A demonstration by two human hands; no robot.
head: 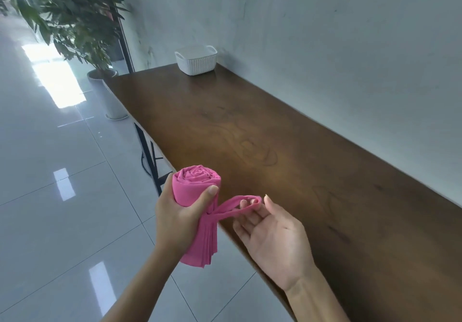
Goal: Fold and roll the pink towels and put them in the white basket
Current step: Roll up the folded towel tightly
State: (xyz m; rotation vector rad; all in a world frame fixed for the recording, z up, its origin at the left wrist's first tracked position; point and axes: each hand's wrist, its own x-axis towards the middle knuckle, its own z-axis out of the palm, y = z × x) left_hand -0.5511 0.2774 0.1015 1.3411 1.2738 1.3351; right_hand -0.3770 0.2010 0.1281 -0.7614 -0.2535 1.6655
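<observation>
A rolled pink towel stands upright in the air beside the near edge of the long brown table. My left hand grips the roll around its middle, thumb across the front. Folded layers of the towel hang down below that hand. A thin pink strip runs from the roll to my right hand, whose palm faces up while its fingers hook through the strip's loop. The white ribbed basket sits at the far end of the table by the wall; what it holds is hidden.
A grey wall runs along the table's right side. A potted plant in a pale pot stands past the table's far left corner. Glossy floor tiles lie to the left, and black table legs show under the near edge.
</observation>
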